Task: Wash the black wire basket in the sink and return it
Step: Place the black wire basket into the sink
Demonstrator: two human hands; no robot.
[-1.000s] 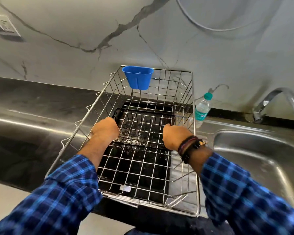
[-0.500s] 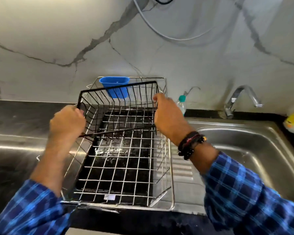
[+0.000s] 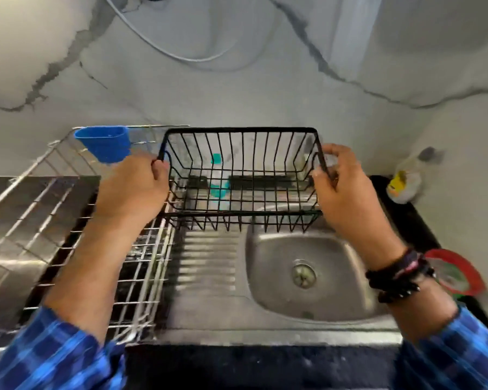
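Black wire basket [image 3: 238, 214] held in the air above the back of the sink [image 3: 276, 294].
A silver dish rack [image 3: 31, 167] with a blue cup [image 3: 104, 143] stands just left, and a teal-capped bottle [image 3: 216, 175] shows through the wires. The left grip [image 3: 135, 187] and right grip [image 3: 347, 192] curl round the rectangular basket's end rims.

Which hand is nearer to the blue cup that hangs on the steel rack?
Left. The left hand grips the black wire basket right beside the blue cup; the right hand grips the opposite end, a basket's length away.
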